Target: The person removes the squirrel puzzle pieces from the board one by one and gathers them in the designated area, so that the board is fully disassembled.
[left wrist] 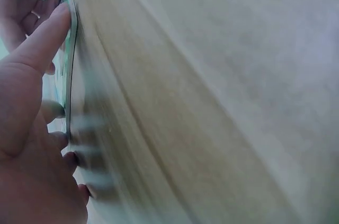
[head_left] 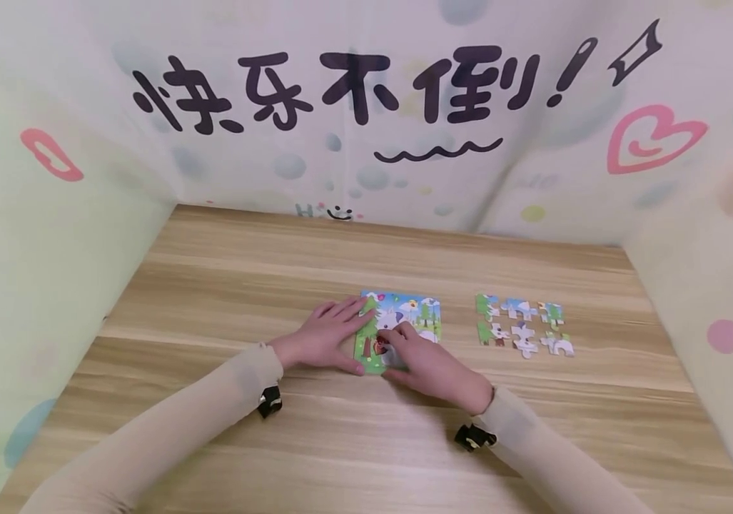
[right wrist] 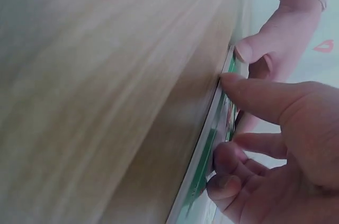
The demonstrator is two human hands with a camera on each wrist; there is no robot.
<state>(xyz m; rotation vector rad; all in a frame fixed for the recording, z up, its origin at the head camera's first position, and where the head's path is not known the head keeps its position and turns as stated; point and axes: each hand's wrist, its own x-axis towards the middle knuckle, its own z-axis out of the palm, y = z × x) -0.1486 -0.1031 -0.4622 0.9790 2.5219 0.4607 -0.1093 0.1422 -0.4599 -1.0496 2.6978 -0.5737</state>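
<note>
A square cartoon jigsaw puzzle (head_left: 429, 308) lies on the table, with green grass, a blue sky and a white animal. My left hand (head_left: 326, 337) rests at its left side. The fingers lie spread over the edge and the thumb sits at the lower left corner. Over the lower right part of the puzzle is my right hand (head_left: 433, 364). Its thumb (right wrist: 249, 91) touches the near edge, while the other fingers bend down onto the picture. A grey patch (head_left: 393, 356) shows beneath them. I cannot tell whether these fingers pinch a piece.
Several loose puzzle pieces (head_left: 522, 310) lie in two rows right of the puzzle. The wooden table (head_left: 244, 278) meets a printed cloth wall (head_left: 315, 171) at the back, and cloth walls flank both sides. Each wrist wears a black strap.
</note>
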